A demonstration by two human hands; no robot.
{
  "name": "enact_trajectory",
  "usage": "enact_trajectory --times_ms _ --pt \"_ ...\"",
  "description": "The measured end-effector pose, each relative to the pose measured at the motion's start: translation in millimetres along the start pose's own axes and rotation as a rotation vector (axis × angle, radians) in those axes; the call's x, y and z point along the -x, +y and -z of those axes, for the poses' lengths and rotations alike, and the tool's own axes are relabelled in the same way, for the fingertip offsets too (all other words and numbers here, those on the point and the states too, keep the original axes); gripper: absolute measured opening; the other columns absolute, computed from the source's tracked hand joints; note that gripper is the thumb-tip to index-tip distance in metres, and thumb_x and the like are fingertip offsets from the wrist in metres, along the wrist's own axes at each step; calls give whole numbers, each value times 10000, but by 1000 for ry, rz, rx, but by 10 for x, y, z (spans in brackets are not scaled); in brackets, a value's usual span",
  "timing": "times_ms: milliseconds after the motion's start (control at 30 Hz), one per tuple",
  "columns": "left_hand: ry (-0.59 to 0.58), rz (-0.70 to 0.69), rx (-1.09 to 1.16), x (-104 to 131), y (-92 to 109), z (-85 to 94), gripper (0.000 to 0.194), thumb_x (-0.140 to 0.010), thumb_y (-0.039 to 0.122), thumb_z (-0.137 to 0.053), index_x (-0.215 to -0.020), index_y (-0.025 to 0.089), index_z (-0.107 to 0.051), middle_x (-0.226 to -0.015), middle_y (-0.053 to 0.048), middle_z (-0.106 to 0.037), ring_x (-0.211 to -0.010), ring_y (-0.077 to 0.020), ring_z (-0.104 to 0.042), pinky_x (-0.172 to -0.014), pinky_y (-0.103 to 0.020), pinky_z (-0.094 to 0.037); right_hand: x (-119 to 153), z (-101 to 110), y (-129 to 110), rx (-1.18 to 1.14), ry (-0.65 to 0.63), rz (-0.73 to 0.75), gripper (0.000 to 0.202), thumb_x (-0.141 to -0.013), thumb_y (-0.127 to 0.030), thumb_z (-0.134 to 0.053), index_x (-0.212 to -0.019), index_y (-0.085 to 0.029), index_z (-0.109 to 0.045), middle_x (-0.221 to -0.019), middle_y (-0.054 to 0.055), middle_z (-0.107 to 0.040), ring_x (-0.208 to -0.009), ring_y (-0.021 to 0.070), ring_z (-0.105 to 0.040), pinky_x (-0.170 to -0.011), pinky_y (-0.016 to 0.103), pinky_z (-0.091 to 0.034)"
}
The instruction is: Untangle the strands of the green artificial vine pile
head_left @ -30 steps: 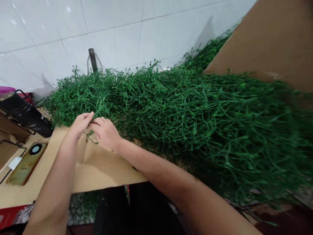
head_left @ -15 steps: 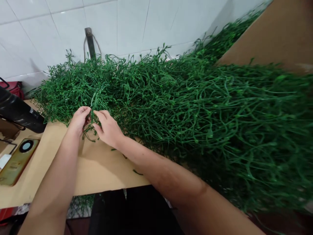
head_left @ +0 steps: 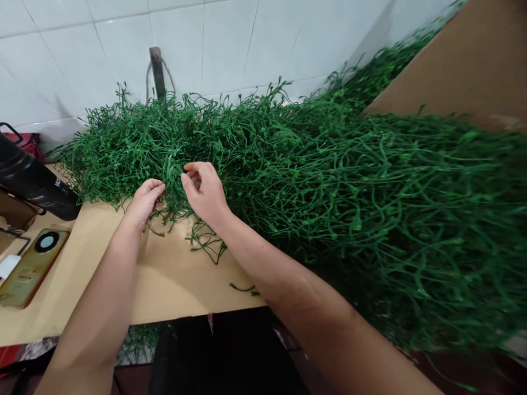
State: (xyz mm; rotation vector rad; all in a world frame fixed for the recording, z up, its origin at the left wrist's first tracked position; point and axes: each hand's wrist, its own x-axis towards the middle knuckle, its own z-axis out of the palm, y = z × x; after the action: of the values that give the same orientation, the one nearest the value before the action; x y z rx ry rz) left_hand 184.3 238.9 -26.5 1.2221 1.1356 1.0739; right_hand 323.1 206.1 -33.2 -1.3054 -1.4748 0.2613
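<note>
A thick heap of green artificial plant stems (head_left: 337, 186) with small branching tips spreads over the table. At the heap's front edge, my left hand (head_left: 147, 201) is closed, thumb pressed against the forefinger, on green stems that emerge beside the fingertips. Just to its right, my right hand (head_left: 206, 192) hovers over the heap, fingers curved and the thumb tip a little apart from the forefinger, with nothing visible between them. A few loose stems (head_left: 209, 241) lie on the tan board below the right wrist.
A tan board (head_left: 177, 291) covers the table's front. On the left are a black bottle (head_left: 37, 178), a phone (head_left: 35, 267) and a red bag (head_left: 28, 144). A cardboard sheet (head_left: 461, 66) leans at the back right. White tiled wall (head_left: 230, 44) stands behind, with a metal bracket (head_left: 157, 71).
My right hand has moved right and away from my left hand, its fingers loosening. More loose stems show on the board below it. My left hand stays pinched, and the view has shifted slightly.
</note>
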Motion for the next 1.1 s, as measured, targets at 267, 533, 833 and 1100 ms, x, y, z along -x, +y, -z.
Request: enact_trajectory --times_ms 267,533,833,1100 --pt "-65 -120 -82 19 -54 -42 129 -674 198 -636 -713 174 -515 -599 54 -452 -506 -53 -391 -489 -169 -325 -170 -132 213 114 -108 -68 213 -813 -279 -529 -954 -122 -560 -918 97 -618 -874 190 -553 -856 362 -450" --pt "164 -44 54 -79 -85 8 156 -772 322 -553 -737 173 -526 -702 5 -521 -599 -89 -503 -550 -205 -413 -265 62 316 -369 137 -47 80 -788 -121 -447 -806 -191 -480 -749 -6 -571 -690 100 -560 -708 268 -461" --pt "364 -649 -328 -3 -17 16 182 -762 252 -571 -888 154 -658 -945 -48 -629 -900 -140 -569 -839 -261 -442 -85 53 163 -538 -12 2 138 -785 -73 -408 -798 -206 -442 -712 -26 -545 -706 90 -579 -704 256 -471" --pt "-49 -390 -291 77 25 -65 366 -666 412 -692 -893 126 -707 -876 -59 -708 -822 -169 -616 -782 -286 -476 27 46 30 -559 -208 76 159 -794 -40 -395 -799 -193 -438 -706 -29 -504 -666 76 -495 -666 233 -421"
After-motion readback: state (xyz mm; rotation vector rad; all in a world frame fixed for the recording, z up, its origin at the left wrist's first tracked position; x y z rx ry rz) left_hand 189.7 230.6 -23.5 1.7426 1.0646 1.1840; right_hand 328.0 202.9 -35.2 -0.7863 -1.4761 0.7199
